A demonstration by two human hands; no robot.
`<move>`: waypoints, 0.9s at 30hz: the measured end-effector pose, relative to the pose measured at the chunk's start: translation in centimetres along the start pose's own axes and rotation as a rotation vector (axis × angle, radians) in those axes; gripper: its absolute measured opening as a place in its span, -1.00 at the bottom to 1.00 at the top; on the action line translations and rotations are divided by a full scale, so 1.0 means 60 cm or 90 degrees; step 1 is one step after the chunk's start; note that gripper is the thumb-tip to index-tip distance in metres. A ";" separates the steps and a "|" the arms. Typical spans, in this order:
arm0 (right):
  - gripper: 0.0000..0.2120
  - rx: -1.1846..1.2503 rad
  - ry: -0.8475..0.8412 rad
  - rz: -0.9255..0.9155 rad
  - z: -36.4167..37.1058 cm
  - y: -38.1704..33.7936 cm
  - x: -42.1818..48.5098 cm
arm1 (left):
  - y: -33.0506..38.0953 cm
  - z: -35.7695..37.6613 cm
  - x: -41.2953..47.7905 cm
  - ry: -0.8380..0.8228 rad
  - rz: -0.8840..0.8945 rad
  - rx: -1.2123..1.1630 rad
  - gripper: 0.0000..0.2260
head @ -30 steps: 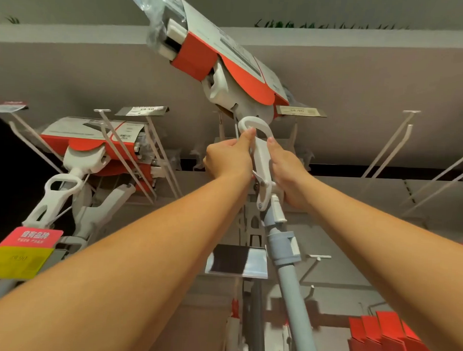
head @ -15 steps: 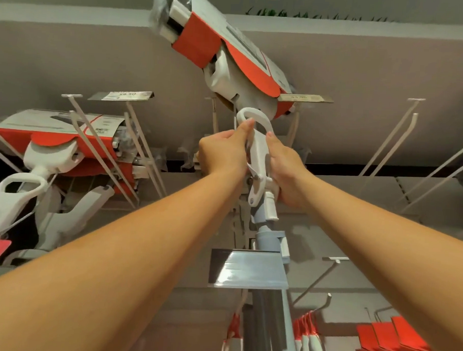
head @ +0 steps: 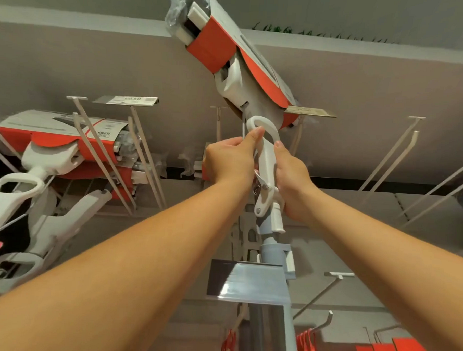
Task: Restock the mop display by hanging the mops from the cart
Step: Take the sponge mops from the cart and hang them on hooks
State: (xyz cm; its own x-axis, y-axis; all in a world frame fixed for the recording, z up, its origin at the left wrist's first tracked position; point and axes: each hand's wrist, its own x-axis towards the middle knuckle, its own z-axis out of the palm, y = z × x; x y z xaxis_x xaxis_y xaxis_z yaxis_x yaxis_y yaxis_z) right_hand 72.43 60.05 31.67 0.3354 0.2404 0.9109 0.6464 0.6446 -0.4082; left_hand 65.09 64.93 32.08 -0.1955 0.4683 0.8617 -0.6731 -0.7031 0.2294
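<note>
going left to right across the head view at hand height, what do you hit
hung mops -> left hand -> mop handle -> right hand -> bare hooks

Mop handle (head: pixel 265 161) under my left fingers (head: pixel 256 134): smooth, glossy white plastic. Pole (head: pixel 273 252) at 6 o'clock: smooth, satin grey finish. Sleeve (head: pixel 217 47) at 12 o'clock: matt printed cardboard, with crinkled clear film (head: pixel 176 11). Pegs (head: pixel 147 155) at 9 o'clock: thin, white-coated metal rods by appearance.
</note>
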 end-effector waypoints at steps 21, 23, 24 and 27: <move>-0.59 -0.055 0.008 -0.058 0.018 0.005 -0.011 | -0.010 -0.022 0.021 -0.051 0.000 -0.029 -0.69; -0.59 -0.068 0.010 -0.062 0.027 0.001 -0.013 | -0.014 -0.026 0.024 -0.048 -0.004 -0.048 -0.68; -0.58 -0.075 0.011 -0.067 0.030 0.000 -0.011 | -0.015 -0.027 0.026 -0.046 -0.003 -0.054 -0.67; -0.56 -0.089 0.011 -0.080 0.030 -0.001 -0.005 | -0.016 -0.025 0.029 -0.037 0.009 -0.066 -0.66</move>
State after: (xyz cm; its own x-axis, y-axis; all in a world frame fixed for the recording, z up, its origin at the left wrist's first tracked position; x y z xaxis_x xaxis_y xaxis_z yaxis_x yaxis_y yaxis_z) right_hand 71.04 61.24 31.53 0.2566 0.1507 0.9547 0.7728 0.5613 -0.2963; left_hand 64.35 67.22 32.65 -0.1660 0.4247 0.8900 -0.7409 -0.6494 0.1717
